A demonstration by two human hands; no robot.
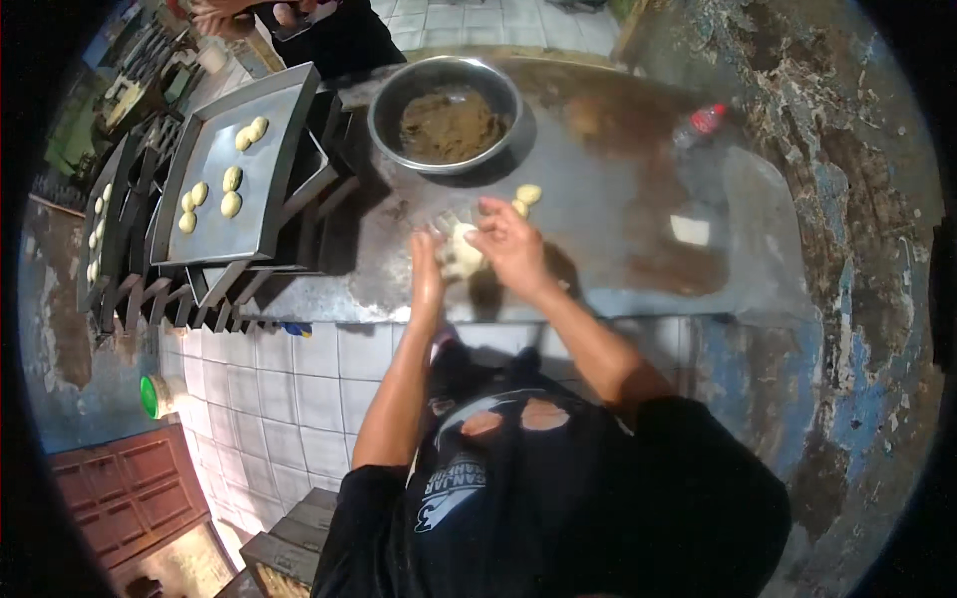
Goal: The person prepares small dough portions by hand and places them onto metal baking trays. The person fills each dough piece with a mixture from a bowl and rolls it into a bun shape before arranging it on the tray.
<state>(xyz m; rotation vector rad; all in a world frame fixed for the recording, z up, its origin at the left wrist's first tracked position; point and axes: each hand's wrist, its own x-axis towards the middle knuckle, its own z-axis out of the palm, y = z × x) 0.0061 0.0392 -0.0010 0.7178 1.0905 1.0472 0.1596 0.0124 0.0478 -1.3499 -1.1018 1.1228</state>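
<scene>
1. Between the hands on the bench point(618, 224) side, pale dough point(465, 251) shows, blurred.
2. Left hand point(427, 269): grip open, flat beside it. Right hand point(513, 249): grip half-curled at the dough; I cannot tell whether it holds any.
3. Two balls point(527, 193) lie just beyond; farther, a bowl point(383, 118) of brown paste point(449, 125).
4. Leftward, a tray point(211, 145) of lumps point(231, 204) blocks the bench's end.

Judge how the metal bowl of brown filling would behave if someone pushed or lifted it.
The metal bowl looks stiff, given its smooth, evenly round rim. The brown filling spread across its inside probably makes it fairly weighty. Pushed, it may slide rather than tip, since it is broad and sits level on the flat tabletop.
</scene>
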